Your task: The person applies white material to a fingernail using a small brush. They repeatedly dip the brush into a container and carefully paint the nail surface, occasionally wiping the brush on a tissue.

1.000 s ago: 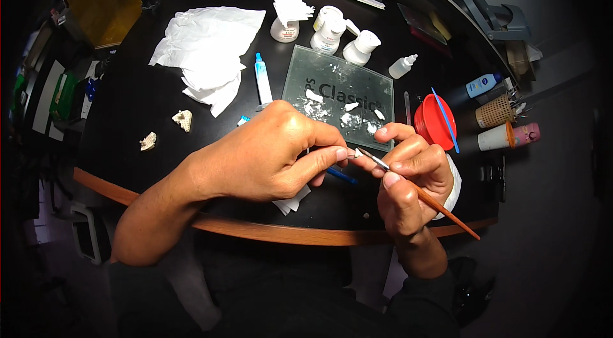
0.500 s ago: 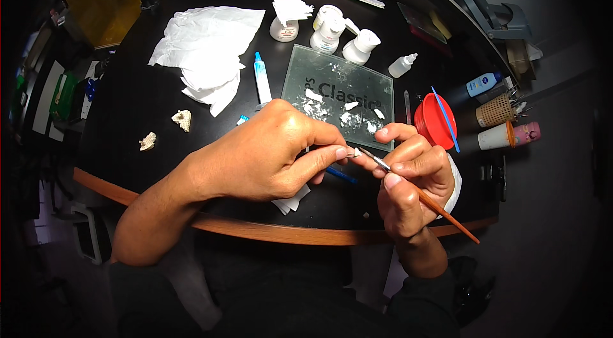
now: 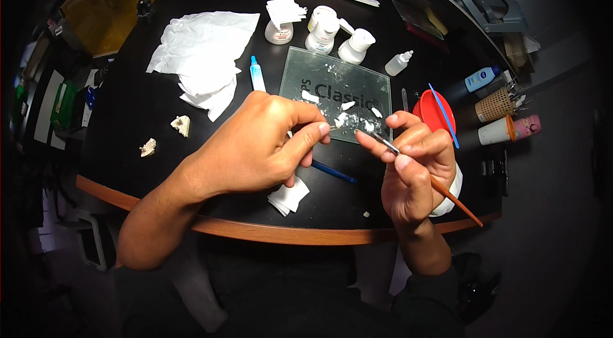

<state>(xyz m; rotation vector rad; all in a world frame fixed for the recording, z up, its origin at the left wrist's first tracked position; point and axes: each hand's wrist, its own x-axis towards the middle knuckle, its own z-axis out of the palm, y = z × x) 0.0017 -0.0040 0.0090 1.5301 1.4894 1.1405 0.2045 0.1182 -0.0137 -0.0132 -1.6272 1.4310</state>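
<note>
My right hand (image 3: 418,162) grips a thin brush with a brown wooden handle (image 3: 456,200), its dark tip pointing left toward my other hand. My left hand (image 3: 271,140) is closed in a pinch, thumb against forefinger, on a small, thin piece I cannot make out well. A little gap separates the pinched fingertips from the brush tip. Beyond both hands lies a glass plate (image 3: 338,73) with white powder and several white lumps (image 3: 311,96) on it. From beneath my left hand a blue stick (image 3: 335,172) shows, beside folded white tissue (image 3: 290,196).
White jars (image 3: 322,38) and a dropper bottle (image 3: 399,63) stand behind the plate. Crumpled white paper (image 3: 204,50) and two tooth models (image 3: 181,126) lie left. A red bowl (image 3: 434,110) with a blue stick (image 3: 445,114) sits right, near a woven cup (image 3: 493,108).
My hands have drawn apart; the left fingertips moved slightly left and up, away from the brush tip. The small white piece formerly beside the brush tip is harder to see.
</note>
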